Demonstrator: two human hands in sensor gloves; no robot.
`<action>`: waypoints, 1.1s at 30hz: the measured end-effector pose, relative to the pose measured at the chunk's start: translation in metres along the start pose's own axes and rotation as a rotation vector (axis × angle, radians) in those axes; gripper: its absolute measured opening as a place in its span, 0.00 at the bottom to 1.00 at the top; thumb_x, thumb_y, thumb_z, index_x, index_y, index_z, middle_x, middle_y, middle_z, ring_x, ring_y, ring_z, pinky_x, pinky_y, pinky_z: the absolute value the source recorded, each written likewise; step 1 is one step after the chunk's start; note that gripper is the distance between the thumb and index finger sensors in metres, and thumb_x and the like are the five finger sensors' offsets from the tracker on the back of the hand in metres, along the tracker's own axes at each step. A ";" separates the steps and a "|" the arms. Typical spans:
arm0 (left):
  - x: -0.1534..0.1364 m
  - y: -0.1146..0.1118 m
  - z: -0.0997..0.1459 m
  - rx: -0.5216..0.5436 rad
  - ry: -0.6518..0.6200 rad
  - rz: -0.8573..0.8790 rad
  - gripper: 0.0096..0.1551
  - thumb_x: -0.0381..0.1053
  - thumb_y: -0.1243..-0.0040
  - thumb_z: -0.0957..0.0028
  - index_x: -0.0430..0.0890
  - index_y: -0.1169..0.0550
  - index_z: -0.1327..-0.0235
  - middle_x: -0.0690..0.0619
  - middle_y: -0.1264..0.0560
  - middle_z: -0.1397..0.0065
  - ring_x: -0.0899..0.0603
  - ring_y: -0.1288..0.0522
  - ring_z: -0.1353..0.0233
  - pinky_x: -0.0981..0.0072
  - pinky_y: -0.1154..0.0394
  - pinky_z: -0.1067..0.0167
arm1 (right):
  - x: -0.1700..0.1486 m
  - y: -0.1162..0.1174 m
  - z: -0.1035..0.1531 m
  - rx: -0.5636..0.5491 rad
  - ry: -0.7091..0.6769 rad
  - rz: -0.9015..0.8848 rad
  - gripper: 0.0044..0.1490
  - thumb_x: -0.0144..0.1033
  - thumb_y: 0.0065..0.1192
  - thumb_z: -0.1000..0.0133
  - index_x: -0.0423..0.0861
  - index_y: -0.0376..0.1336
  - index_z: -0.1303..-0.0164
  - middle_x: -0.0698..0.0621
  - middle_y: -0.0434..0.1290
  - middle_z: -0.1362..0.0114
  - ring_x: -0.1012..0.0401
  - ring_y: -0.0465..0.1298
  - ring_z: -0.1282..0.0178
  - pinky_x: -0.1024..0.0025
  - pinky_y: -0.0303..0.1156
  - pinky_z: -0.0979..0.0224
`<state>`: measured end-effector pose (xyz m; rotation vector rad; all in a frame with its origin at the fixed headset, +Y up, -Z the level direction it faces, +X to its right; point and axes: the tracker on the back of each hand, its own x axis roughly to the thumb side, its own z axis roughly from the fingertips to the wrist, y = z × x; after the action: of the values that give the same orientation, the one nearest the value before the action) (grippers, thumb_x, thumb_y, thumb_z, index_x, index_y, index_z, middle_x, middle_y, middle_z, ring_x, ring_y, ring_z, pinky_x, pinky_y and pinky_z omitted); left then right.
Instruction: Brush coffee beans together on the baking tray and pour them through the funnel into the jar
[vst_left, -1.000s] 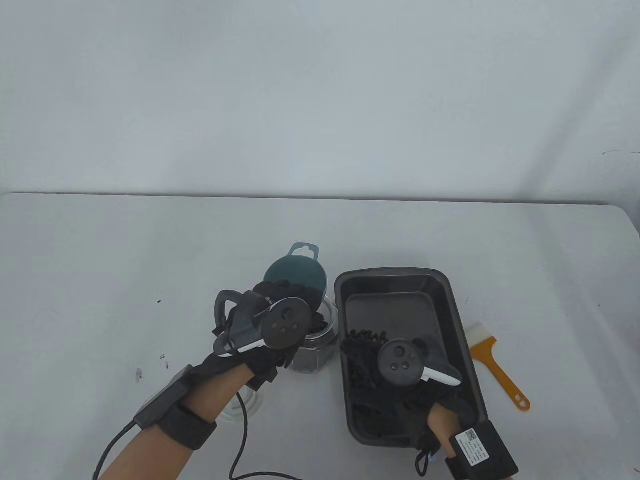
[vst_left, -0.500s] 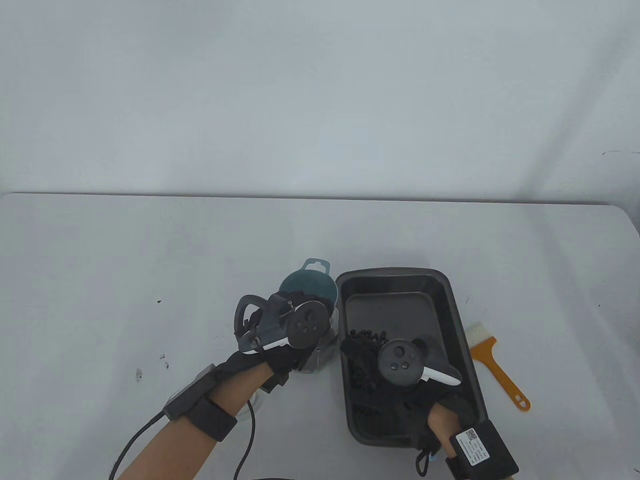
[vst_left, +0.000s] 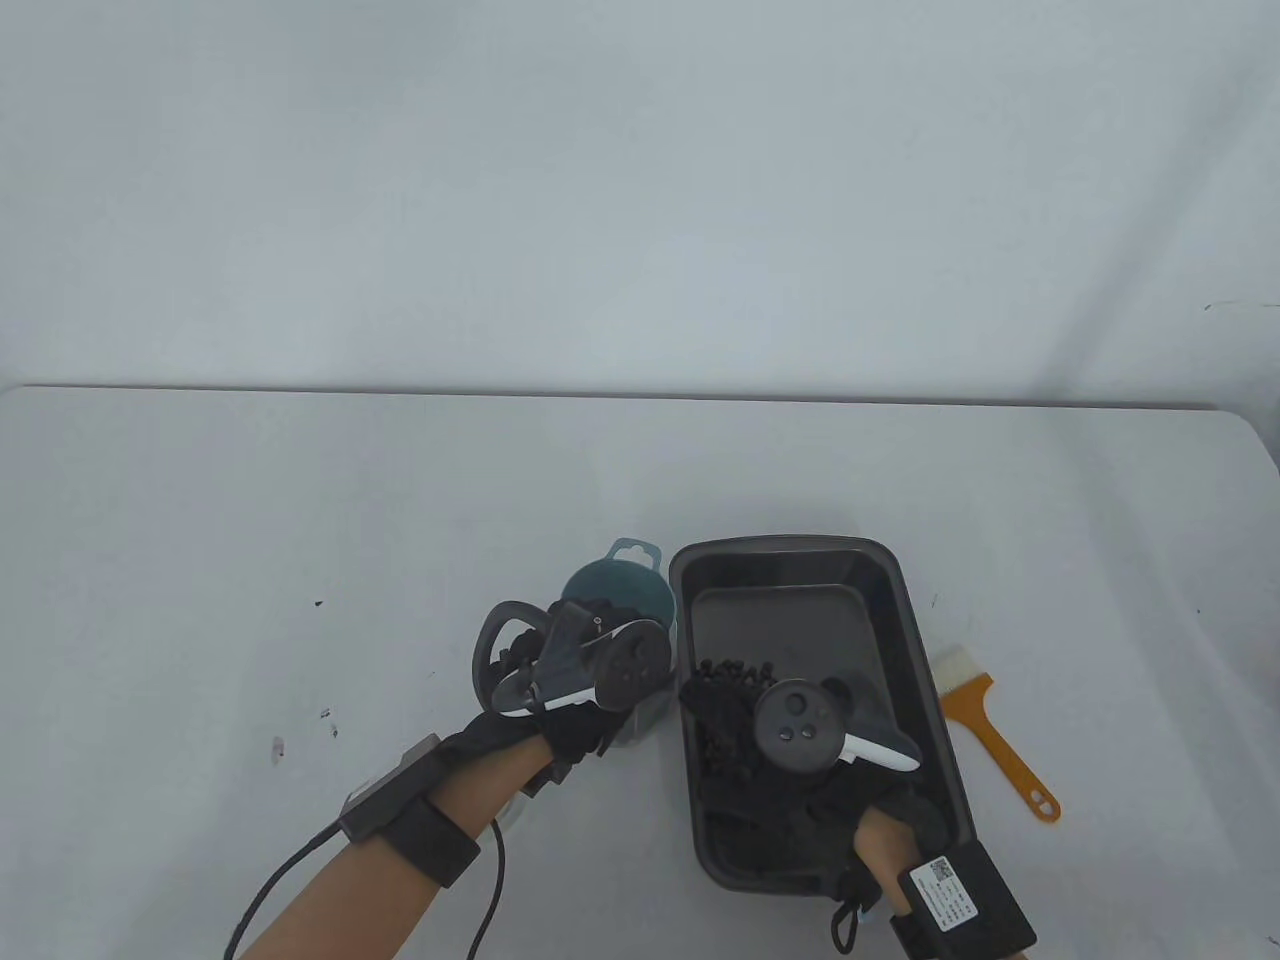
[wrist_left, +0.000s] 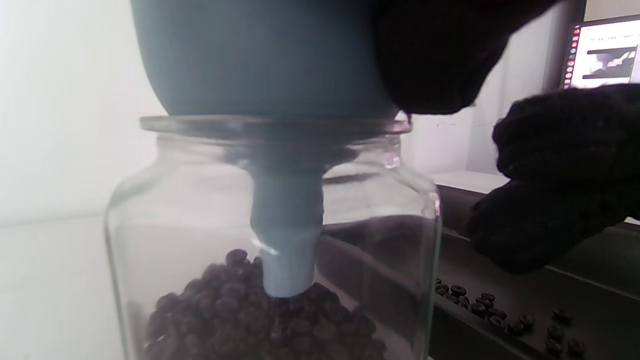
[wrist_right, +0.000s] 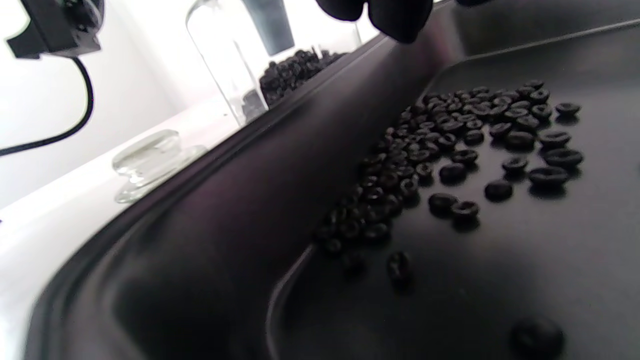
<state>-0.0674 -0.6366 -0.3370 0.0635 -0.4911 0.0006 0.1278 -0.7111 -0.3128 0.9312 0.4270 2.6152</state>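
The teal funnel (vst_left: 622, 583) (wrist_left: 260, 55) stands upright in the glass jar (wrist_left: 165, 210), its spout reaching down to the coffee beans inside (wrist_left: 235, 315). My left hand (vst_left: 598, 628) grips the funnel's bowl from the near side and hides most of the jar in the table view. The dark baking tray (vst_left: 905, 640) (wrist_right: 190, 240) lies just right of the jar, with loose beans (vst_left: 735, 668) (wrist_right: 440, 140) gathered along its left wall. My right hand (vst_left: 715, 712) reaches across the tray, fingers (wrist_left: 555, 175) curled at that left wall's rim.
An orange-handled brush (vst_left: 992, 728) lies on the table right of the tray. The jar's glass lid (wrist_right: 150, 160) sits on the table near my left forearm. A cable (vst_left: 490, 890) trails from my left wrist to the table's near edge.
My left hand has carried the tilted funnel rightward and set it upright in the jar's mouth, covering the jar. The right hand and the tray have stayed put.
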 end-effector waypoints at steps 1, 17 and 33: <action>0.000 0.001 0.001 0.009 -0.002 -0.002 0.24 0.58 0.33 0.57 0.52 0.20 0.49 0.56 0.17 0.51 0.52 0.15 0.54 0.55 0.22 0.41 | 0.000 0.000 0.000 0.000 -0.001 0.000 0.54 0.68 0.48 0.59 0.60 0.33 0.28 0.35 0.54 0.21 0.39 0.65 0.26 0.36 0.57 0.27; 0.005 0.004 -0.001 -0.097 0.029 -0.038 0.38 0.67 0.37 0.58 0.51 0.27 0.36 0.54 0.21 0.39 0.49 0.16 0.42 0.50 0.25 0.33 | 0.000 0.000 0.000 -0.003 -0.006 -0.004 0.55 0.68 0.48 0.59 0.60 0.33 0.28 0.35 0.54 0.21 0.39 0.64 0.26 0.36 0.57 0.27; -0.007 0.040 0.030 -0.111 0.039 0.025 0.48 0.73 0.41 0.58 0.54 0.36 0.25 0.49 0.31 0.24 0.41 0.25 0.27 0.41 0.34 0.25 | 0.000 0.002 0.000 0.008 -0.003 0.000 0.55 0.68 0.48 0.59 0.60 0.33 0.28 0.35 0.54 0.22 0.39 0.65 0.27 0.36 0.58 0.27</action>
<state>-0.0885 -0.5981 -0.3116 -0.0517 -0.4526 -0.0014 0.1270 -0.7130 -0.3121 0.9377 0.4370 2.6131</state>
